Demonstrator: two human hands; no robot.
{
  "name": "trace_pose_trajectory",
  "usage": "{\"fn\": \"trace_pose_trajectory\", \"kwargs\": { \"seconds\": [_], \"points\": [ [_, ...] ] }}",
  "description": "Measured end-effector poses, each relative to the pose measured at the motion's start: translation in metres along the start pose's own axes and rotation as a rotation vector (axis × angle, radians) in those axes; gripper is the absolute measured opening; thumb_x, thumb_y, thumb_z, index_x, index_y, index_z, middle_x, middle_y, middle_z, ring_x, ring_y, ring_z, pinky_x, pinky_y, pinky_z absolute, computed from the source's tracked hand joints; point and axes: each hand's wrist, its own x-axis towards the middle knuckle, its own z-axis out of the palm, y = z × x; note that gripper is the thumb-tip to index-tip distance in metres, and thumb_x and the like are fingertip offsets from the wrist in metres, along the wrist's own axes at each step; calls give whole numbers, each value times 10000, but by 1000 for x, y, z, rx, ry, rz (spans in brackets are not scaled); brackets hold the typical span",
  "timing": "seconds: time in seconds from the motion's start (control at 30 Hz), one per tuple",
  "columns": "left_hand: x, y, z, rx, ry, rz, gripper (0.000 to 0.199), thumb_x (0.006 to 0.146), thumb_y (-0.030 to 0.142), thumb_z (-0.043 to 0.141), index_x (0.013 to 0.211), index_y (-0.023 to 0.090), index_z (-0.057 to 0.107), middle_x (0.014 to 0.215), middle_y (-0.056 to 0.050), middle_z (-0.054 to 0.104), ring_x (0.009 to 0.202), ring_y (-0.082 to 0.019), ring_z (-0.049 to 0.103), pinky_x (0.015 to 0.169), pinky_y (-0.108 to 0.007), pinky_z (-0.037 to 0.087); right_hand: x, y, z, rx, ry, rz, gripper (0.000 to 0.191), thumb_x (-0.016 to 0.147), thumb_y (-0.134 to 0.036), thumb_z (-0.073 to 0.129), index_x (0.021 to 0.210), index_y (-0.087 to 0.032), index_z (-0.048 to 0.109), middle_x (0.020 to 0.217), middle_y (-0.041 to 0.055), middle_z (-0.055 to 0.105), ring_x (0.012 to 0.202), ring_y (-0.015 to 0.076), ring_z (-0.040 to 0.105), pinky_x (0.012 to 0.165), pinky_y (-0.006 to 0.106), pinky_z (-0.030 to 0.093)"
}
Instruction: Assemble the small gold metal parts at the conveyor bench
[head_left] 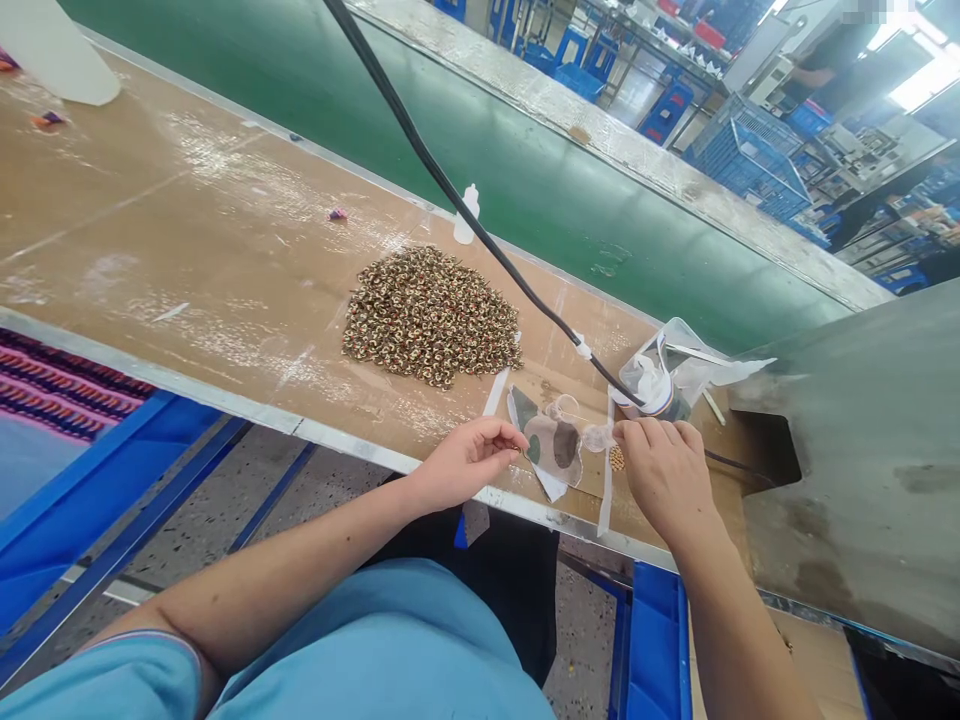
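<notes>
My left hand (pixel 476 458) is closed in a pinch over the table's front edge. Its thumb and forefinger meet on something too tiny to make out. Just right of those fingertips lies a stained clear plastic sheet (pixel 576 468) on a dark and white scrap. My right hand (pixel 666 472) is also closed, its fingertips at a small clear plastic piece (pixel 598 438) pointing left. Beneath its fingers sits a little cluster of gold beads (pixel 616 458). Behind my left hand rises a large heap of small gold-and-dark pieces (pixel 431 318).
A white squeeze bottle (pixel 466 218) stands behind the heap. A black cable (pixel 450 190) hangs across the table to a plastic-lined container (pixel 649 375) at right. A grey metal housing (pixel 862 480) borders the right side. Beyond the table runs a green belt (pixel 600 215).
</notes>
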Motion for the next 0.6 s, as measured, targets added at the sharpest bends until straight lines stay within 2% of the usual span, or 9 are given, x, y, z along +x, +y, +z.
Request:
{"fn": "trace_pose_trajectory", "kwargs": {
  "seconds": [0.23,0.6],
  "points": [
    [0,-2,1,-44,8,-30,80,761,194,587,826,147,584,736,1,564,691,-100,516,693,-233,429,-2,1,2,21,-10,-2,220,911,-141,395,765,-167,558,693,48,571,677,178,447,722,305,267],
    [0,-4,1,-144,-28,-55,136,731,237,645,812,146,585,741,5,568,699,-99,532,712,-253,469,-1,0,1,-7,-3,-32,225,893,-106,394,741,-173,547,672,46,553,661,178,432,712,298,273]
  ]
}}
